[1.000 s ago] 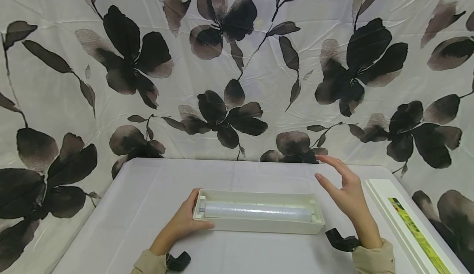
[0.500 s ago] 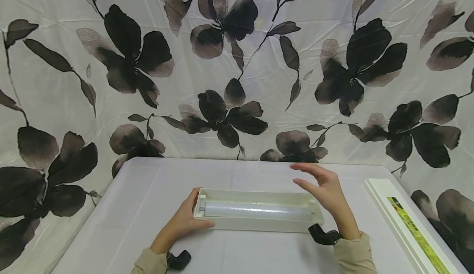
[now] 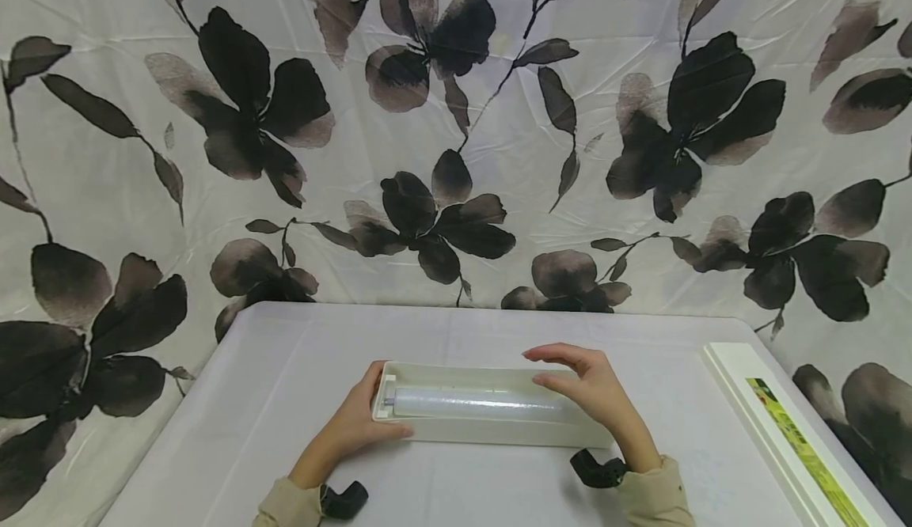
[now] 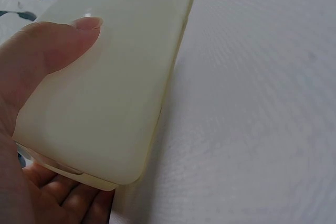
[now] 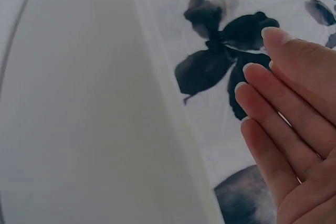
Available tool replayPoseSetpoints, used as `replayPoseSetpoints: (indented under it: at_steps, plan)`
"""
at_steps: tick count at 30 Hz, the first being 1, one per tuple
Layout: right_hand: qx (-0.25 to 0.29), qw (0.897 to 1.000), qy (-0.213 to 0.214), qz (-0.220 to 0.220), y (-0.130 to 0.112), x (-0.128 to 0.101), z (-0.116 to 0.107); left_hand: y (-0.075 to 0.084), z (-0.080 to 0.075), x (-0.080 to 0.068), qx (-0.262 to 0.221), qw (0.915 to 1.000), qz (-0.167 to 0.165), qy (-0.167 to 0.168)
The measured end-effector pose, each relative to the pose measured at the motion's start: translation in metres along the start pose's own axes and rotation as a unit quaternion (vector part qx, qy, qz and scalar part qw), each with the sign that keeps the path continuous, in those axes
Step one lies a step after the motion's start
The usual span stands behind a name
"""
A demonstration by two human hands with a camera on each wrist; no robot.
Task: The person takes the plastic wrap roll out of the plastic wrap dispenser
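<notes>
The left hand [image 3: 354, 428] grips the left end of a long cream plastic tray [image 3: 492, 434], thumb curled along the near wall and fingers wrapped round the end; from the wrist view that thumb lies flat on the tray's smooth, slightly glossy side, with the other fingers tucked under the rounded corner. The right hand [image 3: 591, 388] is above the tray's right half, fingers straight and held close together, palm turned towards the left hand, holding nothing; whether its underside touches the tray I cannot tell. Inside the tray lies a roll of clear film [image 3: 477, 404], a pale, shiny cylinder running along its length, its right end hidden behind the right hand. The tray sits near the front middle of the table [image 3: 285, 369], which is covered in a smooth white cloth. To the right of the tray, well apart, a long white box [image 3: 734, 369] with a green and yellow label lies at the table's edge, cut off by the frame. Behind the table hangs a creased white curtain [image 3: 456, 115] printed with dark flowers.
</notes>
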State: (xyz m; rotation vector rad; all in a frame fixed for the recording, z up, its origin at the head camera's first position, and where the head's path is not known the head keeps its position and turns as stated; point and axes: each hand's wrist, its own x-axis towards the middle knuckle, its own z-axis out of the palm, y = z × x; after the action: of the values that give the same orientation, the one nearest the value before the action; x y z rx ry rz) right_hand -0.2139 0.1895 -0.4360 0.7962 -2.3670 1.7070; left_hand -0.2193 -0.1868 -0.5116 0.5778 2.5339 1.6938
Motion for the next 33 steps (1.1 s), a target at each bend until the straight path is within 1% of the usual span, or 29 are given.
replayPoseSetpoints:
  at_steps: [3, 7, 14, 20, 23, 27, 29, 33]
  plan:
    - [-0.009, 1.0, -0.015, 0.014, 0.006, 0.001, 0.006, 0.0, -0.001, 0.0, 0.001, 1.0, -0.001, 0.001]
    - [-0.017, 0.999, -0.028, 0.022, 0.012, 0.0, 0.012, 0.0, 0.0, 0.0, -0.003, 1.0, 0.001, 0.001]
    - [-0.044, 0.994, -0.055, 0.083, 0.017, -0.001, 0.021, 0.0, 0.0, 0.0, -0.004, 1.0, 0.007, -0.001]
    - [-0.058, 0.99, -0.071, 0.106, 0.016, 0.0, 0.023, -0.001, -0.001, 0.0, -0.005, 1.0, -0.002, 0.0]
    - [-0.078, 0.987, -0.094, 0.108, 0.017, 0.001, 0.023, -0.001, 0.0, 0.0, -0.004, 1.0, -0.004, -0.001]
    - [-0.116, 0.981, -0.125, 0.094, 0.018, 0.001, 0.024, -0.002, 0.0, 0.0, -0.008, 0.9999, -0.005, -0.002]
    - [-0.127, 0.979, -0.132, 0.089, 0.018, 0.002, 0.025, -0.001, 0.0, 0.0, -0.01, 0.9999, -0.004, -0.004]
    - [-0.143, 0.976, -0.133, 0.098, 0.018, 0.002, 0.026, -0.001, -0.001, -0.001, -0.009, 0.9999, -0.004, -0.003]
